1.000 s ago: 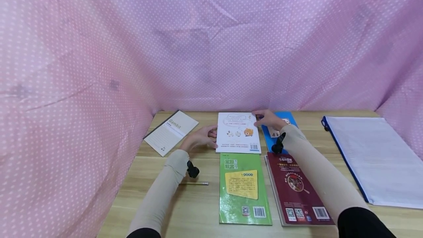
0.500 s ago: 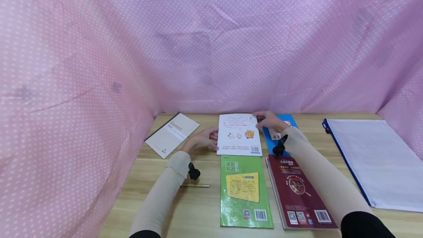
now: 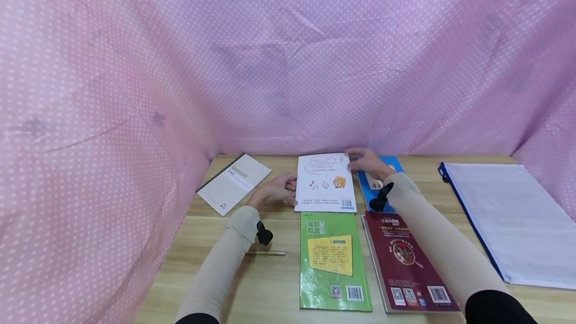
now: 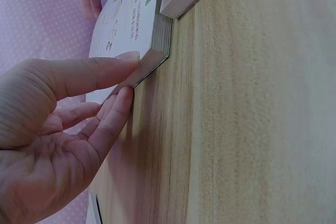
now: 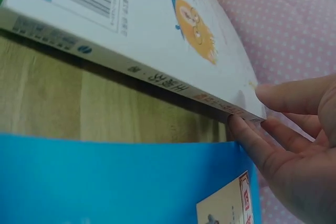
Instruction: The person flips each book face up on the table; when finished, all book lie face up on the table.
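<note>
The white book [image 3: 326,182] lies flat at the table's [image 3: 279,284] far middle, between 2 hands: the left hand [image 3: 272,191] pinches its left edge, the right hand [image 3: 366,162] pinches its far right corner, beside a blue book [image 3: 370,189].

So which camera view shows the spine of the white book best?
The right wrist view: the white book fills it, and its spine runs across with print visible. The left wrist view shows only the opposite page edge. The head view shows the cover from above; the spine is too thin to see.

Wooden table [image 3: 279,284]: five books, pencil [image 3: 265,253], white folder [image 3: 508,219]
</note>
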The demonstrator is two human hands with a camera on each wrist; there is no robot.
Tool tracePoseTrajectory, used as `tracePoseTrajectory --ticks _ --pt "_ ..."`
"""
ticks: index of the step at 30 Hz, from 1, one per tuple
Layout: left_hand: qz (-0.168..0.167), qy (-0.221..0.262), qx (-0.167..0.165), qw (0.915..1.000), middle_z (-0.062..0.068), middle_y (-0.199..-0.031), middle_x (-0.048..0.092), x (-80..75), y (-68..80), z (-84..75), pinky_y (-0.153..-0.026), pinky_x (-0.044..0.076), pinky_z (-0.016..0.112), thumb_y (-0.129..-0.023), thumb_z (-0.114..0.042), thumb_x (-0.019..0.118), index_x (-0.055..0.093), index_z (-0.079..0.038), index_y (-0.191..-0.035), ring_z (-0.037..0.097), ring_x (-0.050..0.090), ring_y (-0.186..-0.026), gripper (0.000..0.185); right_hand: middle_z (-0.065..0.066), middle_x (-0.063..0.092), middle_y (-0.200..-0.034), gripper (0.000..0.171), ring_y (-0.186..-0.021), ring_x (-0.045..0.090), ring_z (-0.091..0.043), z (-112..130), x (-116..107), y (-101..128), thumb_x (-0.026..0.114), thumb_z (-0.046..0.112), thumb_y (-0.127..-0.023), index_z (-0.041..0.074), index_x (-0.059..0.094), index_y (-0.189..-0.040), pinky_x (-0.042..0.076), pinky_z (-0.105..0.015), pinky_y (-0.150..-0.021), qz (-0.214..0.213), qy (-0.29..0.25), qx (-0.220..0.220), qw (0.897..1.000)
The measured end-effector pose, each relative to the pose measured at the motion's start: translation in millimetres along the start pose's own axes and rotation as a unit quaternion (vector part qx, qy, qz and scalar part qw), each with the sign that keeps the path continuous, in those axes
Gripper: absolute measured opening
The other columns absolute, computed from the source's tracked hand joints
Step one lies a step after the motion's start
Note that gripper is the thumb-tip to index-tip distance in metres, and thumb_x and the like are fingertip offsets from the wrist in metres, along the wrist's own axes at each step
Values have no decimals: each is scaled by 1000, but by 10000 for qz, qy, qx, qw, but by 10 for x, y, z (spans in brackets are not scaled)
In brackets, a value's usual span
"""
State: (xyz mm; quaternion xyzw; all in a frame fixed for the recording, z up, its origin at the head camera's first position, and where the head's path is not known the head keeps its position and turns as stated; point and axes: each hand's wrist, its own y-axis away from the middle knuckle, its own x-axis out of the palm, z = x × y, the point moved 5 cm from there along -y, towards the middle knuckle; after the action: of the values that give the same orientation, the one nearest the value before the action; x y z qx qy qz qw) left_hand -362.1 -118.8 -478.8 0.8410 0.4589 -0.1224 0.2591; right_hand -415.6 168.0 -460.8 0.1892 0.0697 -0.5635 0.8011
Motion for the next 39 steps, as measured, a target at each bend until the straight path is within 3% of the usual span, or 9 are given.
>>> tracePoseTrajectory --ticks 8,18,30,39 --pt "-28 -168 48 9998 14 -133 54 -7 -11 2 -115 43 39 -78 7 80 41 -4 -150 27 51 -125 82 -26 33 -162 65 -144 40 -44 13 -55 -23 60 -2 -97 3 35 -157 38 -55 -119 -163 -96 -18 9998" --pt "-22 -60 -34 10000 15 -138 52 -12 16 27 -117 42 40 -79 6 80 37 -4 -154 29 50 -131 87 -26 27 -164 65 -150 29 -45 73 -59 26 58 1 -100 2 31 -158 24 -63 -124 -49 -157 -80 9998" --pt "-35 97 129 9999 14 -137 53 -9 48 49 -113 46 38 -81 9 78 33 -6 -158 27 51 -129 91 -18 30 -166 66 -153 25 -44 156 -95 81 57 10 -103 12 28 -161 14 -71 -122 111 -199 -106 9997" --pt "-132 602 207 9979 14 -141 53 23 130 93 -110 51 34 -80 14 74 28 -9 -161 29 51 -133 96 -19 31 -165 65 -152 28 -42 246 -80 83 56 10 -103 9 27 -161 16 -62 -127 140 -410 -254 9987"
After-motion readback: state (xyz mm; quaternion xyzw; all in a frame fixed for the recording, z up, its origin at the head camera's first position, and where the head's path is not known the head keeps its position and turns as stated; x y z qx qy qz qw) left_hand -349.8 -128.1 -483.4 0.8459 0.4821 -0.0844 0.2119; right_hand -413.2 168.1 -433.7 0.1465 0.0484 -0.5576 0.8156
